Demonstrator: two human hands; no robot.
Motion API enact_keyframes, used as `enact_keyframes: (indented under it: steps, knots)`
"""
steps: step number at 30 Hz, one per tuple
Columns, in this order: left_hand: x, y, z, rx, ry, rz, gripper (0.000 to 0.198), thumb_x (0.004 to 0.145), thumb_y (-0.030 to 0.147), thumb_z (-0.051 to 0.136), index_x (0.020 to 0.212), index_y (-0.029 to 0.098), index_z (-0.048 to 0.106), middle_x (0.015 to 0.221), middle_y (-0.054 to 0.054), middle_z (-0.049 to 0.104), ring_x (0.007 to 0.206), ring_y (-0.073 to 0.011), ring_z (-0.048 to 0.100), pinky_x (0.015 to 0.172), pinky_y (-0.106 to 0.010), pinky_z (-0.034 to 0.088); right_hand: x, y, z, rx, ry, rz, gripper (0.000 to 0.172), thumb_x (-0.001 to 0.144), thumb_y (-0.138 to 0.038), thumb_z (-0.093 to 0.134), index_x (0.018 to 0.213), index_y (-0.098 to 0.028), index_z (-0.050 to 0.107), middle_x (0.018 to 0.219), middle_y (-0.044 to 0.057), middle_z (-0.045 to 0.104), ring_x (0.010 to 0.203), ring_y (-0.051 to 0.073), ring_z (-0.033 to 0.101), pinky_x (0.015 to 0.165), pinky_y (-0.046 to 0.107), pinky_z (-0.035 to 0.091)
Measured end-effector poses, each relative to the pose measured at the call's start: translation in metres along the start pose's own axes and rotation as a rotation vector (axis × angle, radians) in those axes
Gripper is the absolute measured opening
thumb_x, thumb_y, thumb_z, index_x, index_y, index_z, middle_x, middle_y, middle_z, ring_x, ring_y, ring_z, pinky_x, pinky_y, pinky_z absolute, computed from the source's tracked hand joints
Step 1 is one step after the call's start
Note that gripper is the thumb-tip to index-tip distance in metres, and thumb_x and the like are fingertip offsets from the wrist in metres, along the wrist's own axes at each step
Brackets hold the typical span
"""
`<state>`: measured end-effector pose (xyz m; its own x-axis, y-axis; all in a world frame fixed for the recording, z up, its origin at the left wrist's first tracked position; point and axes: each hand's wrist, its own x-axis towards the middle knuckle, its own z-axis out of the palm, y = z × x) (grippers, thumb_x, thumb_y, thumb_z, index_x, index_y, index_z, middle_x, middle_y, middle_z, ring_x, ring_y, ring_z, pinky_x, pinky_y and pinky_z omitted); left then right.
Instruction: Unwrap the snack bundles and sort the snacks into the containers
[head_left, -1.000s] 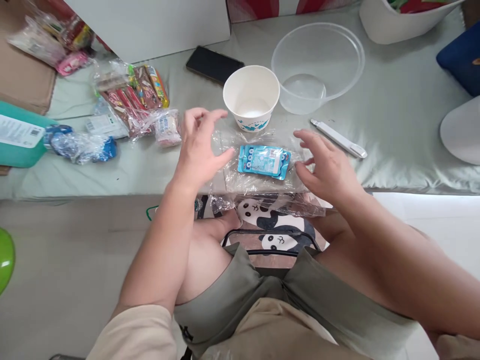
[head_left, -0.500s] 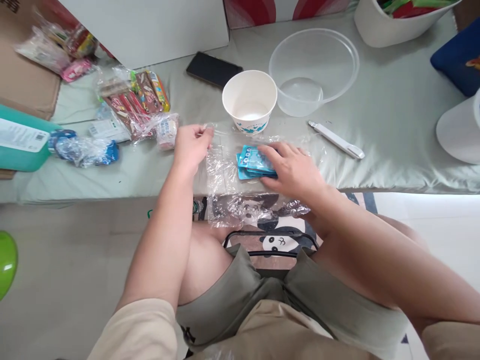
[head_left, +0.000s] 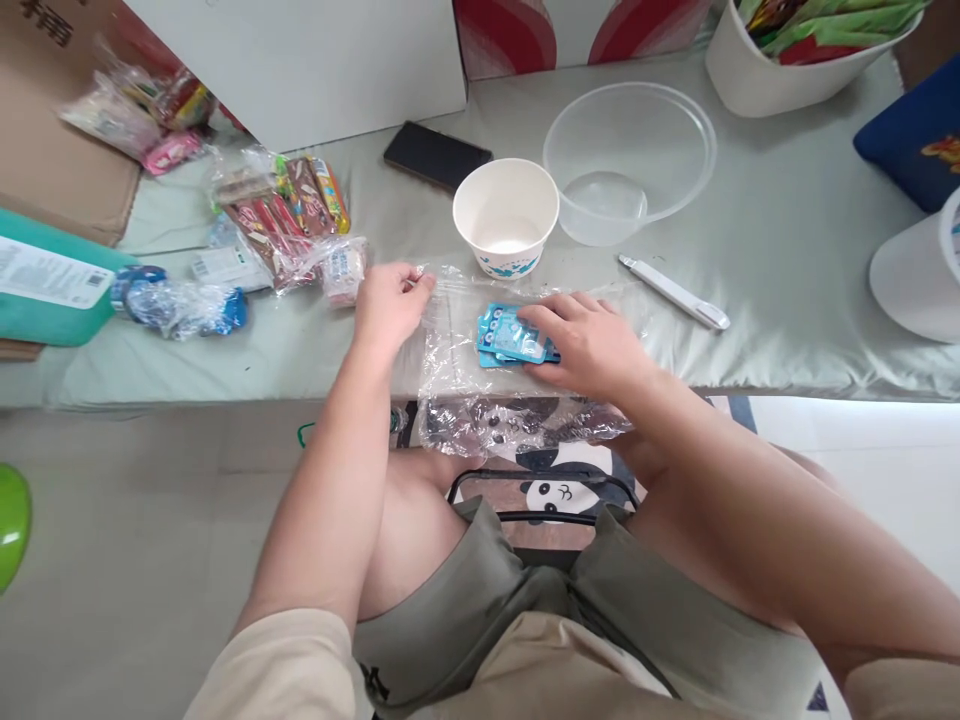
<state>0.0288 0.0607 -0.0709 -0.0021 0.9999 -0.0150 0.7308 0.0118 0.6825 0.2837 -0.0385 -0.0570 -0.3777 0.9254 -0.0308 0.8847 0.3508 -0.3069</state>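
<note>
A clear plastic bag (head_left: 457, 345) lies over the front edge of the grey-green padded surface (head_left: 787, 250), its lower part hanging down. My left hand (head_left: 390, 305) pinches the bag's upper left corner, fingers closed on the film. My right hand (head_left: 589, 340) rests on a small stack of blue packets (head_left: 506, 335) lying on the bag, fingers curled over their right side and gripping them.
A white paper bowl (head_left: 506, 215) stands just behind the bag, a clear plastic bowl (head_left: 630, 160) to its right, a white pen-like tool (head_left: 673, 291) beyond my right hand. A black phone (head_left: 437, 157), bagged snacks (head_left: 281, 210) and a teal box (head_left: 45, 290) lie left.
Both hands came down from hovering open: the left one pinched the bag's corner, the right one settled on the blue packets. The view has shifted slightly.
</note>
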Motion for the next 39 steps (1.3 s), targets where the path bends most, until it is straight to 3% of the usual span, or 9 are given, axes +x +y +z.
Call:
enact_keyframes:
  steps: [7, 12, 20, 24, 29, 34, 37, 39]
  knots:
    - [0.001, -0.005, 0.0, 0.031, 0.032, 0.012, 0.028, 0.089, 0.031, 0.064, 0.065, 0.02, 0.057, 0.051, 0.004, 0.043, 0.052, -0.0117, 0.035, 0.054, -0.03, 0.022, -0.006, 0.011, 0.0, 0.045, 0.055, -0.072, 0.058, 0.085, -0.038, 0.065, 0.139, -0.019, 0.06, 0.135, 0.017, 0.065, 0.108, 0.034, 0.067, 0.086, 0.044, 0.053]
    - [0.003, -0.007, 0.001, -0.05, 0.05, 0.02, 0.028, 0.088, 0.027, 0.069, 0.064, 0.021, 0.055, 0.053, 0.004, 0.042, 0.056, -0.013, 0.039, 0.057, -0.029, 0.027, -0.013, 0.023, -0.009, 0.224, 0.218, -0.086, 0.056, 0.082, -0.044, 0.064, 0.132, -0.019, 0.064, 0.124, 0.014, 0.07, 0.104, 0.03, 0.069, 0.085, 0.042, 0.056]
    - [0.004, -0.002, 0.001, -0.127, 0.07, 0.022, 0.023, 0.085, 0.022, 0.068, 0.065, 0.02, 0.057, 0.054, 0.004, 0.04, 0.059, -0.0135, 0.041, 0.058, -0.027, 0.029, -0.026, 0.042, -0.029, 0.444, 0.33, 0.033, 0.057, 0.082, -0.056, 0.064, 0.128, -0.024, 0.062, 0.109, 0.01, 0.073, 0.091, 0.028, 0.07, 0.077, 0.043, 0.057]
    - [-0.002, 0.008, 0.006, -0.242, 0.063, 0.023, 0.027, 0.087, 0.025, 0.064, 0.062, 0.019, 0.055, 0.054, 0.005, 0.039, 0.053, -0.0103, 0.033, 0.054, -0.027, 0.024, -0.035, 0.045, -0.039, 0.489, 0.466, 0.082, 0.052, 0.083, -0.053, 0.065, 0.128, -0.027, 0.061, 0.104, 0.007, 0.071, 0.086, 0.026, 0.069, 0.072, 0.043, 0.056]
    - [-0.005, 0.02, 0.018, -0.405, 0.047, 0.053, 0.019, 0.085, 0.028, 0.067, 0.068, 0.019, 0.064, 0.056, 0.005, 0.046, 0.053, -0.0096, 0.037, 0.053, -0.026, 0.027, -0.028, 0.049, -0.058, 0.397, 0.711, 0.187, 0.045, 0.083, -0.047, 0.067, 0.125, -0.03, 0.063, 0.106, 0.008, 0.07, 0.088, 0.029, 0.069, 0.077, 0.049, 0.057]
    - [-0.004, 0.026, 0.022, -0.442, -0.053, 0.154, 0.023, 0.082, 0.034, 0.067, 0.064, 0.02, 0.062, 0.054, 0.004, 0.045, 0.052, -0.0101, 0.036, 0.052, -0.026, 0.028, 0.015, 0.057, -0.089, 0.094, 0.622, 0.316, 0.041, 0.084, -0.042, 0.067, 0.124, -0.034, 0.063, 0.121, 0.011, 0.071, 0.112, 0.036, 0.066, 0.097, 0.056, 0.053]
    - [-0.005, 0.028, 0.02, -0.449, -0.079, 0.167, 0.023, 0.08, 0.037, 0.067, 0.065, 0.02, 0.063, 0.054, 0.004, 0.045, 0.052, -0.0105, 0.035, 0.053, -0.027, 0.028, 0.054, 0.075, -0.098, -0.085, 0.445, 0.367, 0.053, 0.08, -0.044, 0.071, 0.129, -0.025, 0.064, 0.121, 0.016, 0.07, 0.113, 0.039, 0.064, 0.096, 0.059, 0.053]
    - [-0.006, 0.029, 0.019, -0.458, -0.095, 0.168, 0.023, 0.08, 0.038, 0.067, 0.065, 0.021, 0.063, 0.054, 0.004, 0.044, 0.052, -0.0107, 0.035, 0.053, -0.028, 0.028, 0.075, 0.089, -0.099, -0.146, 0.341, 0.387, 0.059, 0.081, -0.049, 0.071, 0.134, -0.026, 0.063, 0.121, 0.017, 0.069, 0.112, 0.039, 0.065, 0.095, 0.06, 0.054]
